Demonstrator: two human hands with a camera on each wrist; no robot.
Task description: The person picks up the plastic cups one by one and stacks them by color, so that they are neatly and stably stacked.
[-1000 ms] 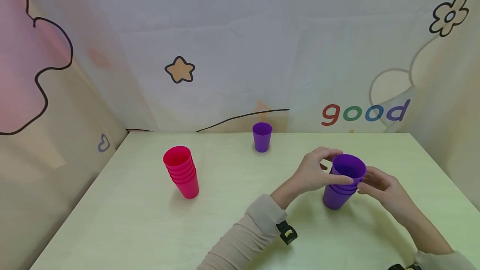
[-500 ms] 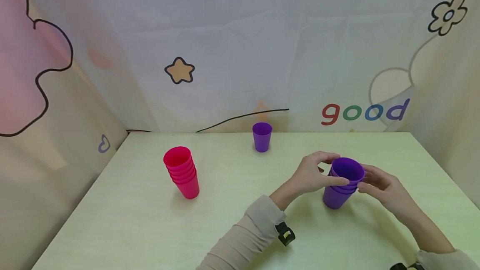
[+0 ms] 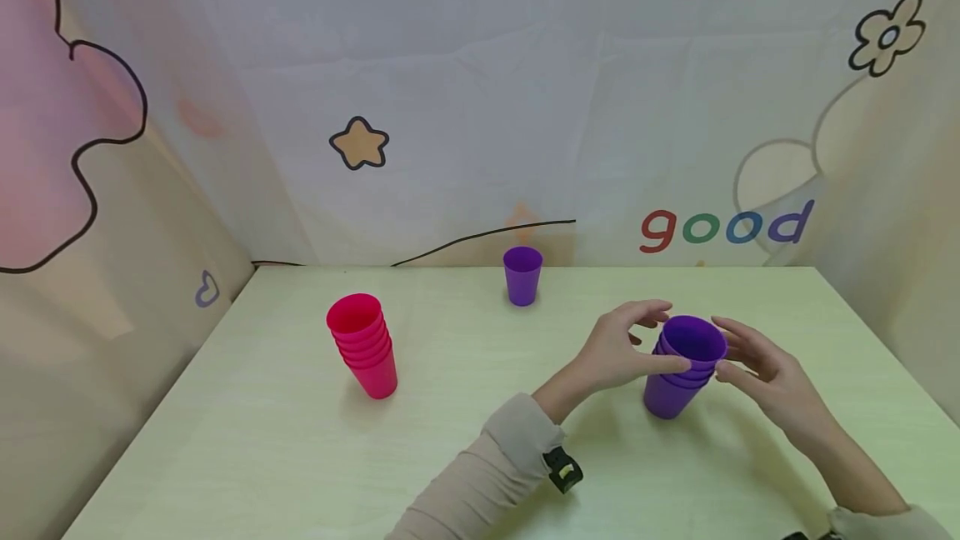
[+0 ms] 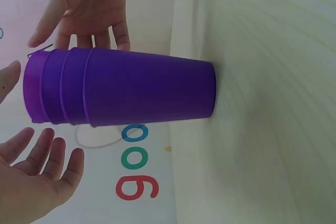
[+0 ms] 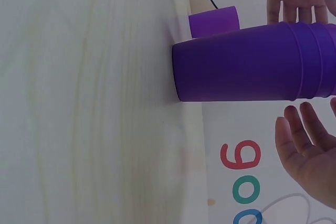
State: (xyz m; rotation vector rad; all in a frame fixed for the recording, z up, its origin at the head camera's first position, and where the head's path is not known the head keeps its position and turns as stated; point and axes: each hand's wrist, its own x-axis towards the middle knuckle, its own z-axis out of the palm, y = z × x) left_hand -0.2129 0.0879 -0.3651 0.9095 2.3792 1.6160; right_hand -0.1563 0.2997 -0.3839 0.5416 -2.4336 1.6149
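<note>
A stack of nested purple cups point(image 3: 669, 398) stands upright on the right side of the table. On its left is my left hand point(image 3: 613, 352), thumb across the front near the rim and fingers spread behind. My right hand point(image 3: 780, 386) is held at the other side, its fingers loosely bent. In the left wrist view, gaps show between the purple stack point(image 4: 142, 87) and the fingers of both hands. The right wrist view has the right hand point(image 5: 310, 156) apart from the cups too.
A single purple cup point(image 3: 522, 280) stands near the table's back edge. Further left is a stack of nested red cups point(image 3: 375, 375). Behind the table point(image 3: 247, 457) hangs a printed cloth point(image 3: 465, 107) with a star, a flower and the word "good".
The top purple cup has sunk lower into the stack. My left fingers have let go of it and drawn slightly left; the right fingers have spread away from the rim.
</note>
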